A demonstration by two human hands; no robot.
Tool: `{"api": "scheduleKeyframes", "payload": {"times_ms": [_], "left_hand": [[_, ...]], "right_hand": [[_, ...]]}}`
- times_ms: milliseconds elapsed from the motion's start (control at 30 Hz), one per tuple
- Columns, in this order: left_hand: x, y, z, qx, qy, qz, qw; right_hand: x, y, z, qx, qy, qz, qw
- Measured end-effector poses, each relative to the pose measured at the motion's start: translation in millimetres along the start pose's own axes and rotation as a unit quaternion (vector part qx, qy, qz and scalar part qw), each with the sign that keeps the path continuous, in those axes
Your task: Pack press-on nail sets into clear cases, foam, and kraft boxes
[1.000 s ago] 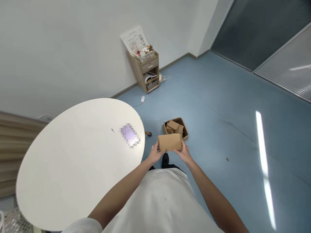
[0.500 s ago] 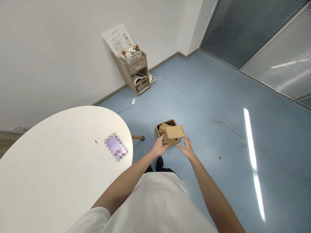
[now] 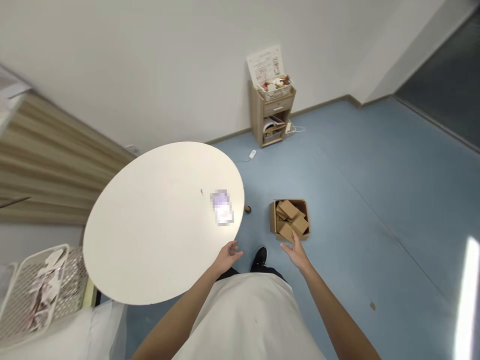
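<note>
A brown cardboard carton [image 3: 273,221] stands on the floor, holding several small cardboard boxes [image 3: 289,209] piled at different angles. My right hand [image 3: 298,255] is in front of the carton's near side, empty, with thumb and fingers apart. From above, its fingertips overlap the nearest small box; whether they touch cannot be told. My left hand [image 3: 227,257] is near the edge of the white round table [image 3: 161,225], also empty, its fingers loosely parted. On the table lies a blurred purple and white flat item [image 3: 222,206].
A small wooden cabinet [image 3: 258,115] bearing a white basket [image 3: 277,93] stands against the wall. A white power strip [image 3: 252,154] with a cord lies on the floor. At the left is another white basket [image 3: 62,290]. My shoe [image 3: 260,256] is beside the carton.
My view has swung left, showing more of the table. The small box formerly near my hands now lies among the others in the carton. My hands have moved apart, the left toward the table.
</note>
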State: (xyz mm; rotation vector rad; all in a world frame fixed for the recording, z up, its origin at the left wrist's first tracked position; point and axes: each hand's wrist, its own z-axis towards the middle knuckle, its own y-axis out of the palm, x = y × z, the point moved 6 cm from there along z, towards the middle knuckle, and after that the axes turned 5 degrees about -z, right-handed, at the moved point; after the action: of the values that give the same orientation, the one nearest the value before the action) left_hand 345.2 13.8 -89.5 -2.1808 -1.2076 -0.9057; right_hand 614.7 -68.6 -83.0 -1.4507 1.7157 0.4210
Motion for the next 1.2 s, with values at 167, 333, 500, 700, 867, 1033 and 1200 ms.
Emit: {"api": "scheduleKeyframes", "payload": {"times_ms": [167, 333, 500, 700, 867, 1033, 1200], "left_hand": [[10, -40, -36, 0.092, 0.049, 0.0, 0.995], [10, -83, -84, 0.166, 0.096, -0.014, 0.981], [-38, -140, -140, 0.25, 0.118, -0.07, 0.958], [-110, -226, -222, 0.419, 0.14, -0.133, 0.887], [-165, -276, -277, 0.463, 0.127, -0.149, 0.865], [-203, -302, -302, 0.466, 0.108, -0.165, 0.863], [-216, -329, -313, 0.482, 0.099, -0.211, 0.844]], "right_hand": [[-52, 47, 0, -0.024, -0.127, -0.088, 0.988], [-78, 122, -26, -0.077, -0.227, -0.147, 0.96], [-87, 216, -81, -0.163, -0.301, -0.193, 0.92], [-86, 323, -151, -0.254, -0.328, -0.256, 0.873], [-93, 407, -201, -0.357, -0.361, -0.31, 0.803], [-105, 482, -237, -0.437, -0.407, -0.354, 0.719], [-116, 550, -253, -0.472, -0.422, -0.38, 0.674]]}}
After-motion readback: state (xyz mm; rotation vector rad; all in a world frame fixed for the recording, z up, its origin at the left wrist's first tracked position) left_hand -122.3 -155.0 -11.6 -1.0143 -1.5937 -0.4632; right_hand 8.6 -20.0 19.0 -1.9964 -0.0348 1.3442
